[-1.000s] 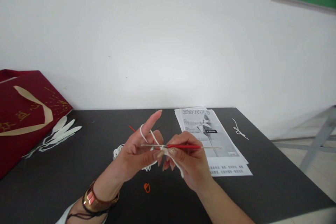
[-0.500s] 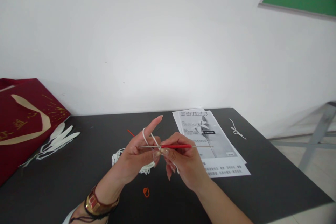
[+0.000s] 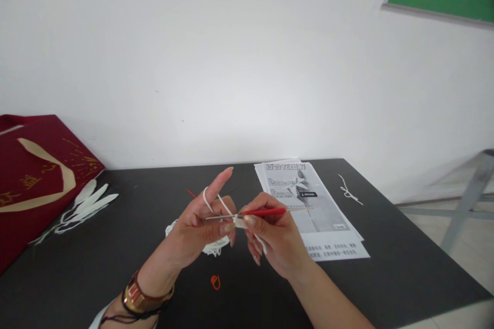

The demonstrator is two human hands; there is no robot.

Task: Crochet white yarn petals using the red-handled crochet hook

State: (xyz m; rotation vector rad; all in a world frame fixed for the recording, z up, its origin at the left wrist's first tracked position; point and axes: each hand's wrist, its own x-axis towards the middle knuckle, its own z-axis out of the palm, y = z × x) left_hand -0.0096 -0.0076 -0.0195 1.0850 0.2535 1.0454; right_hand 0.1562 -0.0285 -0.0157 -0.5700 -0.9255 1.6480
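My right hand (image 3: pixel 272 229) grips a crochet hook (image 3: pixel 264 212) by its red handle, its metal shaft pointing left. White yarn (image 3: pixel 225 204) loops round the raised index finger of my left hand (image 3: pixel 200 231) and runs down to the hook. Between the two hands sits a small white crocheted piece (image 3: pixel 240 222), pinched by my left thumb and fingertips. A white strand hangs below my right fingers. Under my left hand lies a bundle of white yarn (image 3: pixel 214 248), partly hidden by it. An orange stitch marker (image 3: pixel 215 282) rests on the table nearer to me.
Printed sheets (image 3: pixel 328 205) lie right of my hands on the black table (image 3: pixel 409 267), with a short knotted white yarn piece (image 3: pixel 349 194) beyond them. At left, white crocheted petals (image 3: pixel 90 203) lie beside a dark red gift bag (image 3: pixel 38 169). A white wall (image 3: pixel 247 61) stands behind.
The hook's handle has tilted slightly and moved a little right. More of the white crocheted piece shows between my fingers. My left index finger has shifted slightly left.
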